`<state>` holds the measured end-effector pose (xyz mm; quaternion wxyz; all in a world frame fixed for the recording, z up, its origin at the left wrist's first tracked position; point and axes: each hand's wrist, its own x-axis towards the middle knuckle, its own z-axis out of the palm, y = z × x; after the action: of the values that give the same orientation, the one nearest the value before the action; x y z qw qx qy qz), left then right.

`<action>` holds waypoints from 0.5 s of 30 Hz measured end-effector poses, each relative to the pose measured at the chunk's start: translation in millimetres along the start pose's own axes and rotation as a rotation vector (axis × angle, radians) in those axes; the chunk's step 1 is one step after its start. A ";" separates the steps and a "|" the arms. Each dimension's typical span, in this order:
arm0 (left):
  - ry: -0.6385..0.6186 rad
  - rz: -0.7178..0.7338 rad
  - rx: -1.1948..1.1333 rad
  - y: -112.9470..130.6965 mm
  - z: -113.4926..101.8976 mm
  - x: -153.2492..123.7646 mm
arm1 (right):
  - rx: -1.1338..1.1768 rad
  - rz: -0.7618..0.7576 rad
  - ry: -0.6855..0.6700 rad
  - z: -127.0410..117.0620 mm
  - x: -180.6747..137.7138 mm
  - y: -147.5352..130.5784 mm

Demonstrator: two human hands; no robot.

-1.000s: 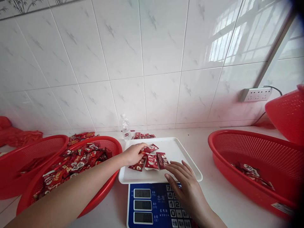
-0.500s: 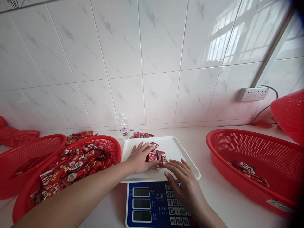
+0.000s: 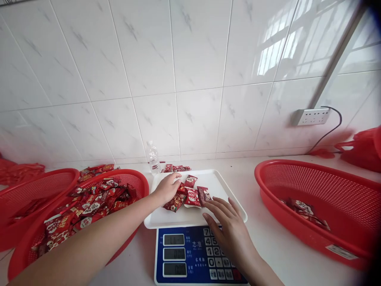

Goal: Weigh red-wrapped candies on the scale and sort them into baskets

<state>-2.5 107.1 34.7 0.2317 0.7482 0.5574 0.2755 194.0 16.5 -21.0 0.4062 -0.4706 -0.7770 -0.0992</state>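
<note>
Several red candy packets [image 3: 190,194] lie on the white tray [image 3: 222,184] of a blue electronic scale [image 3: 193,258]. My left hand [image 3: 166,187] rests over the left side of the packets, its fingers curled loosely and touching them. Whether it grips one I cannot make out. My right hand [image 3: 228,224] lies flat at the tray's front right edge, fingers spread and pointing at the packets, holding nothing.
A red basket [image 3: 135,178] full of red packets stands left of the scale, with another red basket [image 3: 38,184] behind it. A large red basket [image 3: 327,182] with a few packets sits on the right. A water bottle [image 3: 153,158] and loose packets [image 3: 175,168] stand by the tiled wall.
My left hand, laid flat on the packets half a second ago, has drawn back to the left and curled, uncovering a packet at the front left. The right hand has barely moved.
</note>
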 end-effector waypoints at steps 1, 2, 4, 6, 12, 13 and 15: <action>0.003 -0.008 0.037 -1.3 -3.1 1.5 | 0.002 0.001 -0.002 -0.3 -0.1 -0.5; -0.002 -0.009 0.068 -2.5 -5.2 3.6 | 0.005 0.003 -0.004 -0.4 -0.1 -1.0; -0.022 -0.005 0.108 -4.0 -5.7 9.5 | 0.015 0.005 -0.010 -0.5 -0.1 -1.5; -0.042 -0.004 0.137 -3.6 -1.4 17.8 | 0.024 0.005 -0.012 -0.3 -0.1 -1.3; -0.098 0.029 0.204 7.0 26.5 47.2 | 0.025 0.012 0.003 -0.8 0.4 0.5; -0.102 0.039 0.205 9.2 30.8 51.0 | 0.023 0.012 0.008 -1.1 0.7 0.7; -0.101 0.053 0.194 13.8 36.8 56.6 | 0.021 0.011 0.019 -1.5 1.3 1.5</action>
<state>44.7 156.4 25.2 0.1786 0.7945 0.5491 0.1882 195.7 17.3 -19.4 0.4189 -0.4697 -0.7715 -0.0932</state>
